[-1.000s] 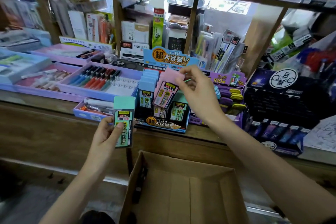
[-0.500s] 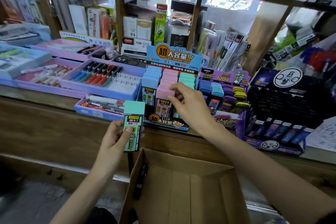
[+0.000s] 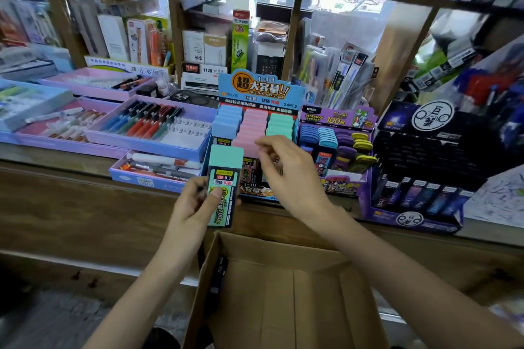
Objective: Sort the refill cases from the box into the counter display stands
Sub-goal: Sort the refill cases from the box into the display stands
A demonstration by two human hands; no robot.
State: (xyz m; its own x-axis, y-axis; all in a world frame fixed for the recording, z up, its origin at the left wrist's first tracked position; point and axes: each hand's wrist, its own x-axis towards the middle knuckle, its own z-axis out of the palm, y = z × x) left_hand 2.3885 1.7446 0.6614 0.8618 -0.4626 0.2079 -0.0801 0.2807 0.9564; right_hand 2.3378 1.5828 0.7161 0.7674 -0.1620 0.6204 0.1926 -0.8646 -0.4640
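Observation:
My left hand (image 3: 195, 207) grips a teal refill case (image 3: 224, 176), held upright in front of the counter edge. Behind it stands the blue display stand (image 3: 261, 88) with three rows of cases: blue (image 3: 226, 122), pink (image 3: 253, 125) and teal (image 3: 280, 123). My right hand (image 3: 286, 173) hovers at the front of the pink row. Its fingers are loosely curled, the fingertips touch the top corner of the front pink case (image 3: 243, 146), and nothing shows between them. The open cardboard box (image 3: 283, 292) lies below, its floor bare where visible.
A purple stand of oval cases (image 3: 337, 139) sits right of the blue stand, and a black-and-purple display (image 3: 419, 195) further right. Purple pen trays (image 3: 150, 125) fill the counter on the left. Shelves packed with stationery rise behind.
My right hand set the pink case into the front of the pink row and its grip has loosened. My left hand with the teal case rose slightly toward the stand.

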